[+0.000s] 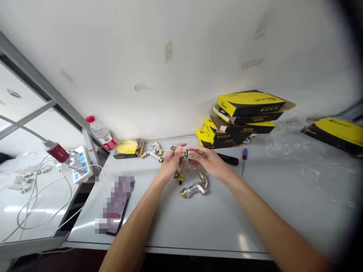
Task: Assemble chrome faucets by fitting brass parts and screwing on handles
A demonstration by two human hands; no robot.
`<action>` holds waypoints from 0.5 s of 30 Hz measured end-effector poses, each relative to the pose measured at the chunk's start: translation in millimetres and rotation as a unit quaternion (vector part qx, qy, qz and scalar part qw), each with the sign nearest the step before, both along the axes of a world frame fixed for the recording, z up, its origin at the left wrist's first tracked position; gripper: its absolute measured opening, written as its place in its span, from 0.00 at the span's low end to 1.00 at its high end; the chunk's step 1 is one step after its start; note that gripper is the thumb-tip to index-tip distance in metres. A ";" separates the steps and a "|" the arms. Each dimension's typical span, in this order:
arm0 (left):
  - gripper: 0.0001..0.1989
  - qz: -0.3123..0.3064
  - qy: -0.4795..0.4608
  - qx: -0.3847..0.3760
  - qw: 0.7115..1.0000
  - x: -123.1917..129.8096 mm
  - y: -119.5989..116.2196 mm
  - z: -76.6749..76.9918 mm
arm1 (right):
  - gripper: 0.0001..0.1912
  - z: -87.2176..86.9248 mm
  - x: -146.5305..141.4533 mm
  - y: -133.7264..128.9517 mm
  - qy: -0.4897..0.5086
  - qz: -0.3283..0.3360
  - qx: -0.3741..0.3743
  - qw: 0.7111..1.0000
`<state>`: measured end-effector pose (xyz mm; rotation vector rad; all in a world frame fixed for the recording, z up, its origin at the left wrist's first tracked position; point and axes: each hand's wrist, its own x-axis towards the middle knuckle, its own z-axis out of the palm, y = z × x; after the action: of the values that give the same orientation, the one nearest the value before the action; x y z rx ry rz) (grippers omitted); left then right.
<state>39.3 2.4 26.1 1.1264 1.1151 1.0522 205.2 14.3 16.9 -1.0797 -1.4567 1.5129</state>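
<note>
A smooth, glossy pale-grey table (221,226) spans the lower half of the frame, against a matte white wall (184,56) with patchy marks. Near the center, the left hand (171,162) grips a shiny metal fitting (183,153); the right hand (209,160) meets it with curled fingers, though blur hides whether they clamp it. Just below lies a curved chrome tap (198,187) with a threaded brass end. Yellow-and-black cardboard boxes (235,130) stack unevenly at upper right, beside crinkled clear plastic (306,162). A red-capped clear bottle (101,132) stands at left.
</note>
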 end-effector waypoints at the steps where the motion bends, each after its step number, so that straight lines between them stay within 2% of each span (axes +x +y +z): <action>1: 0.26 0.000 0.004 -0.003 1.000 0.0 -0.1 1.0 | 0.27 0.0 0.4 0.5 0.011 0.002 0.007 1.000; 5: 0.25 0.079 0.018 -0.030 0.996 -10.2 9.8 -0.9 | 0.25 -3.3 13.2 8.7 0.047 -0.100 0.004 0.994; 8: 0.20 0.147 0.101 -0.020 0.984 -25.5 22.3 -10.0 | 0.25 -7.6 26.5 16.5 0.073 -0.154 0.004 0.985; 11: 0.15 0.144 0.215 0.065 0.964 -37.3 30.8 -22.9 | 0.26 -10.2 33.6 20.1 0.083 -0.151 0.013 0.985; 15: 0.15 0.140 0.340 0.134 0.920 -40.0 33.1 -35.5 | 0.26 -13.1 32.9 19.8 0.059 -0.119 0.039 0.990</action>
<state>-0.7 35.4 -9.4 1.6597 1.7578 1.0795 238.1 34.1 3.8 -1.0591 -1.2474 1.3176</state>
